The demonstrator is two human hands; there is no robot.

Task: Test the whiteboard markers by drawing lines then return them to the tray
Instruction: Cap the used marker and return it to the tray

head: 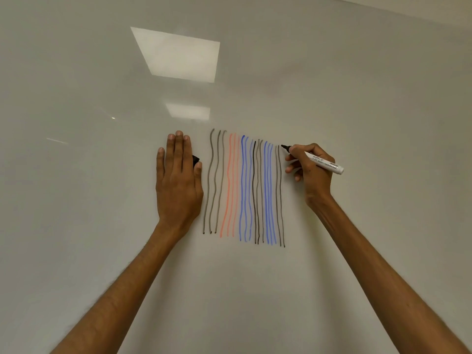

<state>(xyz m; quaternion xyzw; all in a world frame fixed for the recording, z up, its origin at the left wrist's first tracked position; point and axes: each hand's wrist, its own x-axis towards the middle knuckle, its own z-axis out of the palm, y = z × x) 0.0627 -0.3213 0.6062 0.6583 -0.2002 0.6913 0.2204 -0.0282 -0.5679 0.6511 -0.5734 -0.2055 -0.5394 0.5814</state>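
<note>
My right hand (310, 172), centre right, is gripping a white marker (325, 163), label unreadable; my left hand (178, 180) is lying flat, fingers straight, over a black cap (195, 159).

Glossy, smooth whiteboard (357, 85), mirror-like sheen above lines (245, 187). Right of lines: smooth white plastic marker (324, 162), matt black tip. Left: black plastic cap (195, 159).

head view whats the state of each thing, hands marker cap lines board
marker: uncapped, black tip at the whiteboard beside the rightmost line
right hand: fingers grip the marker
left hand: flat on the whiteboard, fingers straight
cap: black, off, poking out under the left hand
lines: grey, red, blue and black strokes, drawn vertical
</note>
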